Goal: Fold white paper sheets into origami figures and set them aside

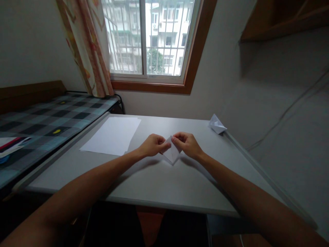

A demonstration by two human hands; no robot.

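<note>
A small folded sheet of white paper (171, 155), shaped like a diamond with a crease down its middle, is held just above the table between both hands. My left hand (153, 144) pinches its left side, thumb on the near face. At the upper right edge, close to the top corner, the thumb and fingers of my right hand (187, 143) grip it. The lower corner points toward me. The fingers behind the paper are partly hidden.
On the white table (154, 185), a stack of blank paper (113, 135) lies at the left. A folded paper boat (217, 125) stands by the far right corner. Beyond the left edge is a bed with a checked cover (51, 118); a wall bounds the right.
</note>
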